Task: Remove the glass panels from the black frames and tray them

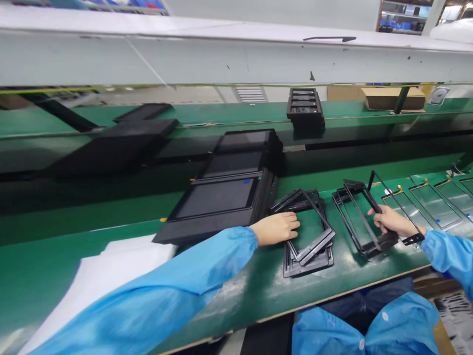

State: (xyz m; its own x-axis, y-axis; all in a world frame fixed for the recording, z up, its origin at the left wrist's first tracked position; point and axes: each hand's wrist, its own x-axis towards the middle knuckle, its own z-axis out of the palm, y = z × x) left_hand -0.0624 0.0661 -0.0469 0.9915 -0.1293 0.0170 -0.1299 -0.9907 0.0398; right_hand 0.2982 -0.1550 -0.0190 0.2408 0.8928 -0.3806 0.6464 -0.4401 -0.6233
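My left hand (276,228) rests on the left edge of a loose pile of black rectangular frames (309,244) on the green bench; its fingers are curled together over a frame's side. My right hand (392,220) is closed around one thin black frame (386,197), which is tilted up above a second stack of black frames (360,224). Both arms wear blue sleeves.
Black trays with dark screens (225,192) lie left of the frames. Glass panels with green film (432,202) line the bench at right. White sheets (107,268) lie at left. A conveyor (369,133) runs behind, with a small black tray stack (305,107) and a cardboard box (391,97) beyond it.
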